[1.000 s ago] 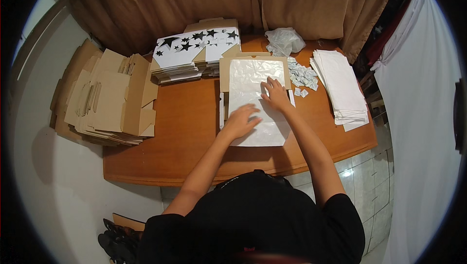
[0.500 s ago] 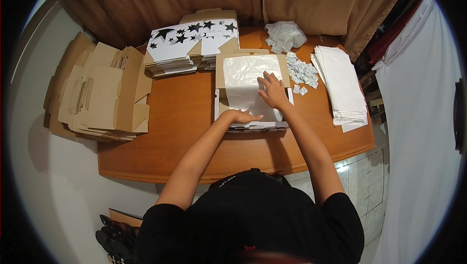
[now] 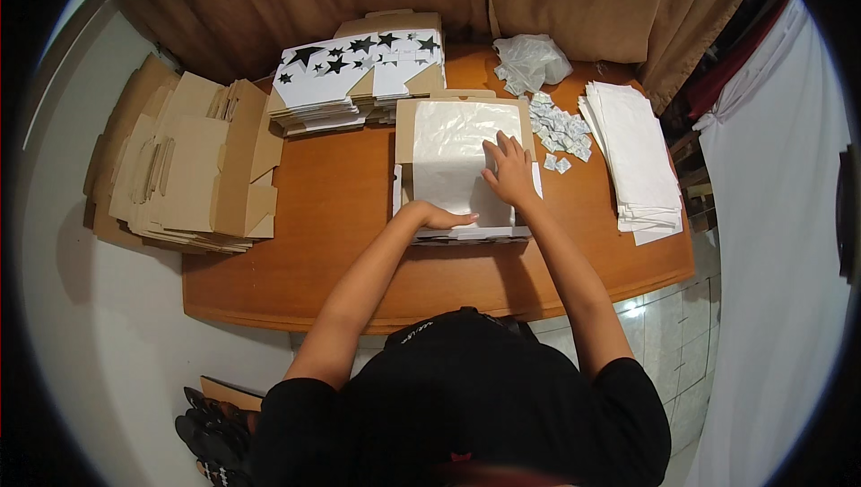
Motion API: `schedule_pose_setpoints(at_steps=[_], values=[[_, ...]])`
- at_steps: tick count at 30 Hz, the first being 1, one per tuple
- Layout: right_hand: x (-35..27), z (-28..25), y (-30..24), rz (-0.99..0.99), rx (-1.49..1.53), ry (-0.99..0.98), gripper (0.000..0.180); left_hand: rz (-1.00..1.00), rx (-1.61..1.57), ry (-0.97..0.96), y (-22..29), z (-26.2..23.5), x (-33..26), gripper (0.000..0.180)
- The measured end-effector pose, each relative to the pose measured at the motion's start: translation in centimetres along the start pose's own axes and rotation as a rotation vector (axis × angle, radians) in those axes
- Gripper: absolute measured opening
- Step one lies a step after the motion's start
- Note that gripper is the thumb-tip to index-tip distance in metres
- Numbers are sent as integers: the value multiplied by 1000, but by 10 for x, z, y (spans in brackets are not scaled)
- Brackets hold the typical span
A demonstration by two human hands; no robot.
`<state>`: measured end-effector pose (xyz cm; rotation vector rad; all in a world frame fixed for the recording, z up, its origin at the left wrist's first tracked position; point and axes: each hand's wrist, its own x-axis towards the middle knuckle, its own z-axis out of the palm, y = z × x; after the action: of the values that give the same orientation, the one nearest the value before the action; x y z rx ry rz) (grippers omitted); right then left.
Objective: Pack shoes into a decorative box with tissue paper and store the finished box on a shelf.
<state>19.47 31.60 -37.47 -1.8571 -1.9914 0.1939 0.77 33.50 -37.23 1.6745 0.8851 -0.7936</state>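
An open cardboard box [image 3: 405,133] stands at the middle of the table, its lid raised away from me. A sheet of white, glossy-looking paper [image 3: 439,164] runs from inside the lid down over the opening. My right hand [image 3: 512,171] rests on the sheet's right side with its fingers spread, holding nothing. Near the box's front left corner, my left hand [image 3: 435,216] lies at the sheet's lower edge, thumb stretched to the right along the front wall. Its other fingers are mostly hidden. The box's outer front wall shows a dark pattern on white.
Folded brown cardboard boxes [image 3: 193,164] pile up at the left. Behind stands a stack of white star-printed cardboard [image 3: 323,79]. Right of the box lie several small white packets [image 3: 560,128], a crumpled plastic bag [image 3: 531,61] and a stack of white sheets [image 3: 632,155].
The sheet's near part now stretches flatter across the box opening, hiding more of the inside. My left hand has moved slightly left, and my right hand stays on the sheet.
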Motion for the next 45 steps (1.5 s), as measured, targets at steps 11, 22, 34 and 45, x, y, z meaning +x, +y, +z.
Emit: schedule_pose_setpoints(at_steps=[11, 22, 34, 45], values=[[-16, -20, -8, -35, 59, 94, 56, -52, 35, 193, 4, 6, -34, 104], [-102, -26, -41, -150, 222, 151, 35, 504, -279, 802, -10, 56, -77, 43], [-157, -5, -106, -436, 503, -54, 28, 334, -632, 1474, -36, 199, -140, 28], [-253, 46, -184, -777, 629, -460, 26, -34, -1008, 1734, -35, 407, -167, 32]])
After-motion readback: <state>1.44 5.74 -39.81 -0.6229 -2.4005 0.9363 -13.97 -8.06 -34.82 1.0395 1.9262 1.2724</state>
